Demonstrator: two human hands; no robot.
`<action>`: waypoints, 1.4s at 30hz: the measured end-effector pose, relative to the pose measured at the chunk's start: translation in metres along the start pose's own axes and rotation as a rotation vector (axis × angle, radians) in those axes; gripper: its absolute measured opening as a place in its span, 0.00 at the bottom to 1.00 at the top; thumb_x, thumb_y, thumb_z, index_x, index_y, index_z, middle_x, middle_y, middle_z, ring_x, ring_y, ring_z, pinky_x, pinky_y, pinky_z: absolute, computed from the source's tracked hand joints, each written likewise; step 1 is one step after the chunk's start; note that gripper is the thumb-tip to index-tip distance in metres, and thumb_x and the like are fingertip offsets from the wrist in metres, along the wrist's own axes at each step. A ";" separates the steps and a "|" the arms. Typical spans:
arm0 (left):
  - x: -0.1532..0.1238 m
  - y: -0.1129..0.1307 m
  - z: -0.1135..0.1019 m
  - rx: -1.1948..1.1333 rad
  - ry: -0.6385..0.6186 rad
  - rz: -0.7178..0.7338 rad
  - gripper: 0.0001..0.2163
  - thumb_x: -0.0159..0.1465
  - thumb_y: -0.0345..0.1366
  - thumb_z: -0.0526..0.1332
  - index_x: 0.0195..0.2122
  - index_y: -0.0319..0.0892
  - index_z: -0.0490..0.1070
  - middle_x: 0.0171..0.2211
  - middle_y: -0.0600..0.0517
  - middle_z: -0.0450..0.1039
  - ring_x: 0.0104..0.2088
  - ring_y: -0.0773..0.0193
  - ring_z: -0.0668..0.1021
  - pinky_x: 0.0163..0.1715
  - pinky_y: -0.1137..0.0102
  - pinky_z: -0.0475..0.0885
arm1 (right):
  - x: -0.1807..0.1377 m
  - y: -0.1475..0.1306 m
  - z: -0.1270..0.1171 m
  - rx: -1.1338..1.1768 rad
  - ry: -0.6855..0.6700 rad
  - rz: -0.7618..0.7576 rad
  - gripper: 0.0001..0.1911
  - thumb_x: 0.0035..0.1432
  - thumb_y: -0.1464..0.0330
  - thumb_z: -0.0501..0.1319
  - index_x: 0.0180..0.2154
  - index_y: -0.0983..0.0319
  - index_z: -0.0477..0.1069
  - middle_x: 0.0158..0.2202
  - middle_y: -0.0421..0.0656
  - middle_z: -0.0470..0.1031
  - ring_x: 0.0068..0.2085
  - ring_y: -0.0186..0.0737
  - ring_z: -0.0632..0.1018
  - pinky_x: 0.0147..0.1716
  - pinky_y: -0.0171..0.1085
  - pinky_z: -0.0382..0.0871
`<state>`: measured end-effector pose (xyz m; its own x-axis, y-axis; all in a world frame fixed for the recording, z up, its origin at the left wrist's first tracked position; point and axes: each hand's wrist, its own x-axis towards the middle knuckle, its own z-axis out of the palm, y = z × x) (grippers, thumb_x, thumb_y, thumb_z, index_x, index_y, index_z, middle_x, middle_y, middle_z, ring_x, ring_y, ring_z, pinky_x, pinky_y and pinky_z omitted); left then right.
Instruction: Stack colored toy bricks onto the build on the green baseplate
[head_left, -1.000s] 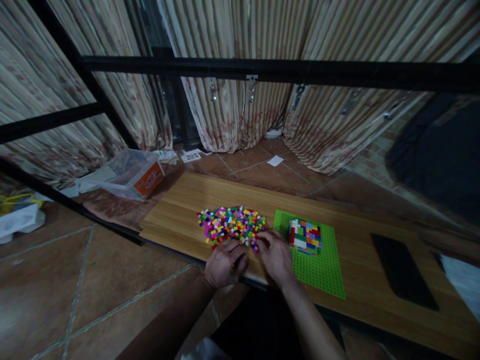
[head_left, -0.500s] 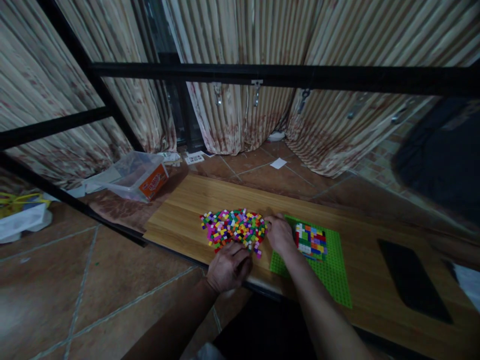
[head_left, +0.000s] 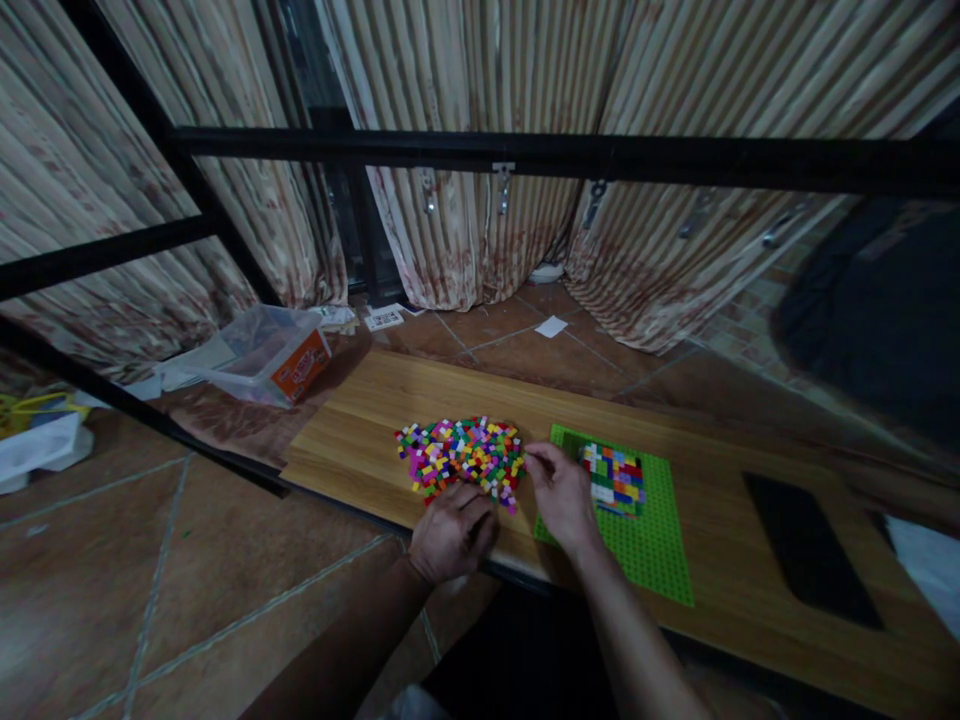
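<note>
A heap of small colourful building bricks (head_left: 461, 450) lies loose on the wooden board. My left hand (head_left: 454, 532) rests at the heap's near edge with its fingers curled; whatever lies inside them is hidden. At the heap's right end, my right hand (head_left: 561, 492) pinches thumb and forefinger together, and anything between them is too small to make out. Just beyond that hand, a green studded baseplate (head_left: 656, 540) carries a block of multicoloured bricks (head_left: 615, 480) stacked close together near its far side.
A dark flat slab (head_left: 810, 550) lies on the wooden board (head_left: 352, 410) to the right. On the floor at left sits a clear plastic bin (head_left: 262, 355) with an orange label. A black metal bar (head_left: 450, 148) crosses in front of the curtains.
My right hand has lifted and turned slightly, its fingertips now pinched at the heap's right edge. My left hand stays in place. The whole view has shifted a little.
</note>
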<state>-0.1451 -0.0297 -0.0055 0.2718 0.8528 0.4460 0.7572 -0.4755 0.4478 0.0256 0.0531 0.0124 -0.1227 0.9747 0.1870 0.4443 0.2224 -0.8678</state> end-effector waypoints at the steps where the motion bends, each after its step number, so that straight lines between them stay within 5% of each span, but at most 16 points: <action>1: 0.000 0.000 0.000 0.002 0.003 -0.001 0.05 0.64 0.32 0.55 0.36 0.42 0.71 0.36 0.47 0.73 0.37 0.61 0.75 0.40 0.65 0.73 | -0.008 -0.002 -0.002 0.111 0.001 0.039 0.13 0.59 0.60 0.57 0.39 0.59 0.75 0.39 0.45 0.79 0.39 0.43 0.79 0.41 0.43 0.72; 6: 0.001 0.000 0.000 0.012 0.008 0.003 0.05 0.64 0.32 0.56 0.36 0.43 0.71 0.36 0.47 0.74 0.37 0.61 0.76 0.40 0.65 0.74 | -0.051 -0.001 -0.016 0.502 0.072 0.283 0.16 0.51 0.55 0.65 0.36 0.59 0.77 0.34 0.44 0.81 0.35 0.45 0.81 0.35 0.43 0.76; 13: 0.002 -0.004 0.001 0.033 0.030 0.017 0.05 0.63 0.31 0.57 0.36 0.43 0.72 0.37 0.48 0.74 0.39 0.61 0.76 0.41 0.65 0.75 | -0.087 0.020 -0.050 0.552 0.219 0.434 0.19 0.43 0.56 0.71 0.36 0.59 0.79 0.29 0.43 0.81 0.31 0.43 0.80 0.31 0.42 0.75; 18: 0.002 -0.004 0.002 0.054 0.039 0.019 0.05 0.62 0.31 0.58 0.37 0.44 0.73 0.37 0.48 0.75 0.39 0.60 0.77 0.41 0.65 0.75 | -0.084 0.035 -0.074 0.465 0.375 0.415 0.19 0.45 0.56 0.70 0.37 0.60 0.77 0.31 0.42 0.80 0.30 0.41 0.80 0.31 0.40 0.75; 26: 0.002 -0.006 0.002 0.068 0.064 0.033 0.04 0.63 0.32 0.59 0.38 0.44 0.72 0.37 0.49 0.75 0.39 0.61 0.78 0.42 0.65 0.75 | -0.074 0.054 -0.096 0.185 0.438 0.280 0.20 0.55 0.53 0.62 0.39 0.62 0.77 0.35 0.47 0.79 0.33 0.42 0.79 0.35 0.42 0.73; 42: 0.001 -0.009 0.004 0.101 0.048 0.045 0.04 0.63 0.32 0.59 0.38 0.43 0.72 0.39 0.49 0.75 0.40 0.61 0.77 0.43 0.65 0.75 | -0.058 0.060 -0.095 0.082 0.476 0.189 0.17 0.55 0.55 0.62 0.36 0.61 0.79 0.38 0.49 0.80 0.39 0.45 0.79 0.42 0.44 0.71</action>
<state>-0.1494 -0.0235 -0.0123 0.2802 0.8184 0.5018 0.8013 -0.4872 0.3472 0.1434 0.0124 -0.0064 0.3792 0.9045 0.1953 0.3463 0.0570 -0.9364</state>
